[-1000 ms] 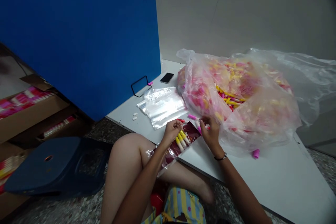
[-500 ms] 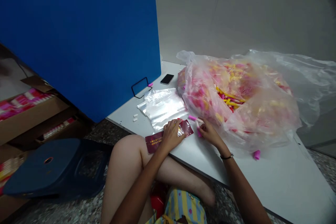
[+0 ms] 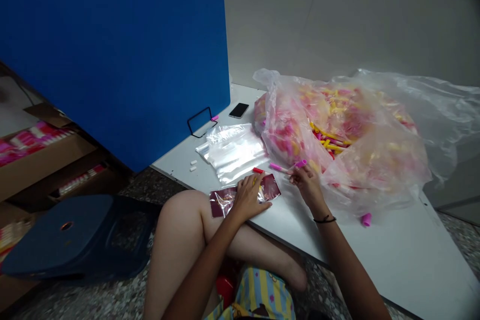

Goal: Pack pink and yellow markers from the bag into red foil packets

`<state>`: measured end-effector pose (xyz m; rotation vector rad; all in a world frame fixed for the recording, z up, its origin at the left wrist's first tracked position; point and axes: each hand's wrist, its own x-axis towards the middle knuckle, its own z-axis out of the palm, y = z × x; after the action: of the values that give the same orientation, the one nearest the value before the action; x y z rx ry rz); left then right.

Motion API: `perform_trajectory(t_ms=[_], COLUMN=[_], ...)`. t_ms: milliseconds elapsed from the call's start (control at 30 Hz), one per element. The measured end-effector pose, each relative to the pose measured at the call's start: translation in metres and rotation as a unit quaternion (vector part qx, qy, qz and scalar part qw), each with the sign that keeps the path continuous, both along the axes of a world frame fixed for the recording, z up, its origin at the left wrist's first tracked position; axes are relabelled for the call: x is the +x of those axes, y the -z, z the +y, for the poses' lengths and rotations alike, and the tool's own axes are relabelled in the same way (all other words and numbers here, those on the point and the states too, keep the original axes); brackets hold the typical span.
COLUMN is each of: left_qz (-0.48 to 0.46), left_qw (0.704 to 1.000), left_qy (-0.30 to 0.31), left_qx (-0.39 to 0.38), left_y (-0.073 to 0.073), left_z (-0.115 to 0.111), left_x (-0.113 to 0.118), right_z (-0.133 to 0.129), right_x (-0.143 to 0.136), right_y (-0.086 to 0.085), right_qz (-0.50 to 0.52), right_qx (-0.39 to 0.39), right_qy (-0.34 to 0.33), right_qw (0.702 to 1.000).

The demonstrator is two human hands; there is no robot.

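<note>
My left hand [image 3: 248, 199] lies with fingers outstretched and thumb apart over a dark red, glossy packet [image 3: 272, 187] at the table's front edge. Its palm hides the packet's middle. A small red tube-like piece [image 3: 258, 170] lies just beyond those fingers. My right hand [image 3: 308, 186] pinches a slim pen-like piece whose pink end [image 3: 300, 163] sticks up past the fingers; the rest is covered. Close to its fingertips lies another pink-and-white pen-like piece [image 3: 278, 167]. Beyond the left hand is a stack of clear plastic bags [image 3: 240, 152].
A large clear bag [image 3: 390, 160] of pink, yellow and red pieces covers the table's back right. A phone [image 3: 239, 110], a black wire stand [image 3: 200, 121], white bits [image 3: 193, 165] and a pink cap [image 3: 366, 219] lie about. A blue panel [image 3: 150, 60] rises left, above a stool [image 3: 63, 235].
My right hand has shifted slightly right, and the pen-like piece in it has turned so its pink end points up. My left hand has slid slightly toward me; the red piece shows more.
</note>
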<state>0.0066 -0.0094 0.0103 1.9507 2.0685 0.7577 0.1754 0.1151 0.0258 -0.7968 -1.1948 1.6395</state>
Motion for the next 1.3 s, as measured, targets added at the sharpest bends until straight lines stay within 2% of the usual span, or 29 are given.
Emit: perform_trajectory(t_ms=[200,300,400,567,700,867,1000,1100,1300], left_qz=[-0.023,-0.024,-0.025,-0.027,-0.024,-0.019,-0.018,-0.02,-0.018], left_qw=[1.0,1.0,1.0,0.999,1.0,1.0,1.0,1.0,1.0], left_qy=[0.012,0.01,0.01,0.013,0.01,0.011,0.01,0.011,0.008], left_qx=[0.004,0.009,0.008,0.011,0.016,0.02,0.022,0.02,0.016], left_y=[0.0,0.001,0.001,0.001,0.002,0.003,0.004,0.004,0.003], left_z=[0.0,-0.001,-0.002,-0.002,-0.002,-0.002,-0.002,-0.001,-0.001], left_x=[0.0,0.0,0.0,0.001,0.001,0.001,0.001,0.001,0.003], right_z=[-0.001,0.0,0.001,-0.001,-0.004,-0.008,-0.011,-0.015,-0.021], right_x=[-0.003,-0.004,-0.007,-0.008,-0.009,-0.013,-0.015,-0.016,-0.02], right_y=[0.006,0.011,0.017,0.023,0.026,0.027,0.024,0.022,0.02], right_qz=[-0.15,-0.195,-0.194,-0.194,-0.216,-0.298,-0.36,-0.398,-0.409], right_qx=[0.116,0.125,0.114,0.15,0.165,0.203,0.322,0.358,0.373], right_qy=[0.017,0.013,-0.006,-0.019,-0.066,-0.098,-0.09,-0.095,-0.086], right_qw=[0.982,0.973,0.974,0.969,0.96,0.927,0.871,0.839,0.829])
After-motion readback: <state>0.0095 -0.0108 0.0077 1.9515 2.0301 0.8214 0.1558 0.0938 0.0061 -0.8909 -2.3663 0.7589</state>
